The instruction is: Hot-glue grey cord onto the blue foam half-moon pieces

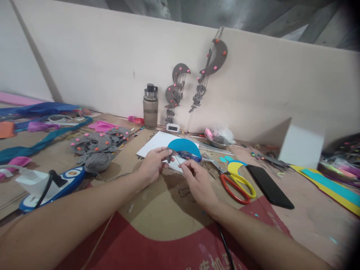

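Observation:
My left hand (156, 165) pinches a small dark grey felt piece (169, 155) between thumb and fingers. Just to its right, my right hand (197, 182) has its thumb and fingertips together on a thin pale strand (177, 159) that reaches toward the grey piece. Whether the strand is a cord or a stiff stick is too small to tell. Behind both hands lies a dark blue tool (189, 155), partly hidden, near a teal round sheet (182, 144) on white paper (153, 144). Scissors (234, 187) with red and yellow handles lie right of my right hand.
A black phone (270, 186) lies at the right. Grey yarn (98, 162) and a blue power strip (71, 183) are at the left. A bottle (150, 108) and small clock (172, 128) stand by the wall, where grey crescent ornaments (221, 56) hang. A black cord (226, 245) runs beneath my right arm.

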Action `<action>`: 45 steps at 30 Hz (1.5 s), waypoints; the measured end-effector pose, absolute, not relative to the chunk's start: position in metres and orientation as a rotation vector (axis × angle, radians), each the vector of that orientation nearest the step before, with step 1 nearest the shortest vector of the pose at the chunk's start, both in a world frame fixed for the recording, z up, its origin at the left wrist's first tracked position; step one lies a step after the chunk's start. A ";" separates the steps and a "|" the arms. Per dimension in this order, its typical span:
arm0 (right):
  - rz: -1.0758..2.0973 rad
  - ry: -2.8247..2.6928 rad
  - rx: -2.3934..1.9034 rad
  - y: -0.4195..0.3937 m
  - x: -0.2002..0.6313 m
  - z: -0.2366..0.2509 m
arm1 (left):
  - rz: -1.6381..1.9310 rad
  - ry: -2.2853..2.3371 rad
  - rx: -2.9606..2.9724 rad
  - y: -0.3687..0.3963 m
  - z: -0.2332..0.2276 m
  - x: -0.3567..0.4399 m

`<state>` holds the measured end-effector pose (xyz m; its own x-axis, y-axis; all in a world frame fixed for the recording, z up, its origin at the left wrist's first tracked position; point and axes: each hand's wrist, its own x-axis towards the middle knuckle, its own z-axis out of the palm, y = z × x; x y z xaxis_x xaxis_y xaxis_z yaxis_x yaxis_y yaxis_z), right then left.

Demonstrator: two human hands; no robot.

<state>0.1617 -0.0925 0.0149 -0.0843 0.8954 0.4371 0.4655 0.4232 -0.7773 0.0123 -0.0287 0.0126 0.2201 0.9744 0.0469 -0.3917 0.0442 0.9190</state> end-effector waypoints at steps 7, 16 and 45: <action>0.092 -1.882 -1.138 -0.096 0.167 0.020 | 1.250 0.748 0.985 -0.025 0.010 0.011; 0.066 -1.804 -1.771 -0.066 0.180 -0.001 | 1.250 0.767 0.966 -0.023 0.007 0.012; 0.347 -1.607 -1.865 -0.040 0.212 0.009 | 1.241 0.763 0.990 -0.024 0.008 0.012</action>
